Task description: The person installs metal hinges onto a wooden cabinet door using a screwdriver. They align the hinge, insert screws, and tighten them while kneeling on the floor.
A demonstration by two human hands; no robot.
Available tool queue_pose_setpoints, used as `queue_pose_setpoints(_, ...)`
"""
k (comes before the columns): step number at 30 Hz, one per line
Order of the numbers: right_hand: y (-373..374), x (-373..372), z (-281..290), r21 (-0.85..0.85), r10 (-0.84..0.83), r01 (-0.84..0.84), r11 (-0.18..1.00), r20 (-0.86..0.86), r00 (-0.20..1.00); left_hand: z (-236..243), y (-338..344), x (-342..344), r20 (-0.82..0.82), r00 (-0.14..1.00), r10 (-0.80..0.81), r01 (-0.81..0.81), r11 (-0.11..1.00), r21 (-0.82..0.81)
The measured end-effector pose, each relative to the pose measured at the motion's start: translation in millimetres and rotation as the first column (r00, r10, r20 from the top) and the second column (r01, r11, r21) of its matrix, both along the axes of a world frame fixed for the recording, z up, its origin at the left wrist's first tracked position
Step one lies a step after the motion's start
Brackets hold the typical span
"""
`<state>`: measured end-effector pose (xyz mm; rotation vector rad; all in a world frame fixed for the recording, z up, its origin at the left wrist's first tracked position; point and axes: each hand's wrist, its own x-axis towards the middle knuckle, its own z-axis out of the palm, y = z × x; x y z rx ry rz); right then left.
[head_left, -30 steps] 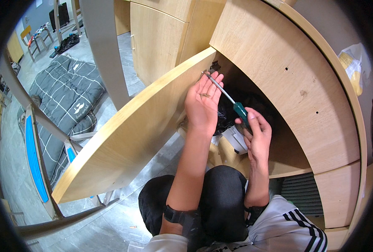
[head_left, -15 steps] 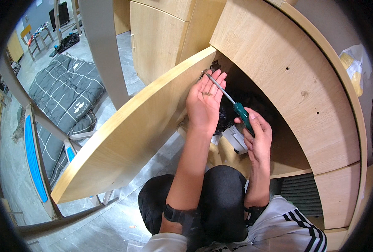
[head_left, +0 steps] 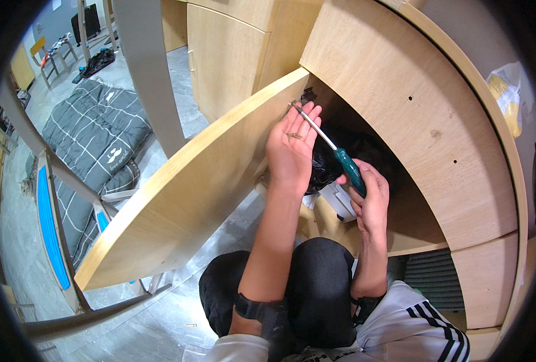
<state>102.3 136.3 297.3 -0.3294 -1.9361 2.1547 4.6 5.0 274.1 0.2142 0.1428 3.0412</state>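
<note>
At upper left of the frame, small and far off, a chair (head_left: pixel 39 45) with a yellow-brown back. Below, spread over the grey floor, a dark grey quilt (head_left: pixel 99 130) with white grid lines. Nearer, at left, a metal frame with a blue tread (head_left: pixel 51 226). Then a wooden door (head_left: pixel 189 187), standing open, slanting from lower left up to top centre. Just right of the door's upper part, the left hand (head_left: pixel 292 145): palm up, fingers extended, grip opened out flat, with small brass-coloured screws (head_left: pixel 294 136) lying loose on it, too small to count. Near the fingertips, a dark metal fitting (head_left: pixel 308 95) in the corner behind the door. Inside the cabinet, black plastic (head_left: pixel 323 171) and a white box (head_left: pixel 338 202). At centre, the green-handled screwdriver (head_left: pixel 342 157), shank slanting up-left across the left fingers; contact at the tip impossible to tell. Right of centre, the right hand (head_left: pixel 372 196), fingers and thumb closed around the handle. Farther right, a pale wooden panel (head_left: pixel 419 139) with two dark holes.
</note>
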Motion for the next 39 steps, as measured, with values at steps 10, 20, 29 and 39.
queue_pose_setpoints(10,-4.1,-0.1,-6.5,0.205,-0.08,0.123,0.971,-0.207,0.975,0.2,1.1,0.4,-0.004,1.0,-0.006,0.006,1.0,-0.012)
queue_pose_setpoints(20,-3.4,-0.3,-4.5,0.17,-0.033,0.058,0.984,-0.147,0.989,2.0,2.6,3.3,0.059,0.995,0.082,-0.075,0.991,-0.113)
queue_pose_setpoints(29,-3.3,-2.0,-8.3,0.257,-0.046,0.096,0.962,-0.196,0.98,2.4,4.7,1.9,0.02,0.994,0.111,-0.106,0.978,-0.179)
queue_pose_setpoints(39,1.2,3.5,-2.1,0.376,-0.049,0.115,0.919,-0.182,0.982,6.9,4.7,4.3,0.085,0.99,0.114,-0.087,0.958,-0.272)
